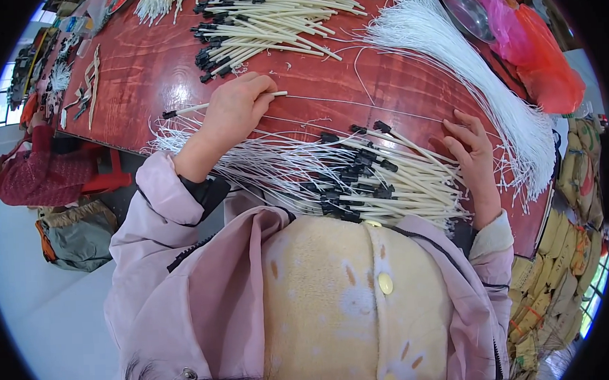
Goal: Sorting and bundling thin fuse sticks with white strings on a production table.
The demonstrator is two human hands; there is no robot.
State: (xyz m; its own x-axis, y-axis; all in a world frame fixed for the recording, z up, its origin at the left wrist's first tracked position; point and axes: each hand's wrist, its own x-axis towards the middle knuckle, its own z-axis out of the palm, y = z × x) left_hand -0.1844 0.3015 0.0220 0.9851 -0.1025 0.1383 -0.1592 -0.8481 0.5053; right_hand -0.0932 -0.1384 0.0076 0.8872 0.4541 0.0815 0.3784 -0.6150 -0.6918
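On the red worktop [150,68], gripping one cream tube [192,108] in the left hand [240,108], just past the near pile [385,176]. Reaching white string [328,98] with the right hand [470,145] beside that pile; pinching, cannot tell. Seemingly having many strung there, leaving the far pile [270,32] beyond it.

Pale pink jacket [145,265] with dark zip [187,255] and round metal snap [189,373], turned-back cuff [170,189] and black inner sleeve [209,195] just behind the left hand [236,111], lighter cuff [493,235] behind the right hand [471,142], fluffy cream top [315,284] with yellow buttons [385,283]
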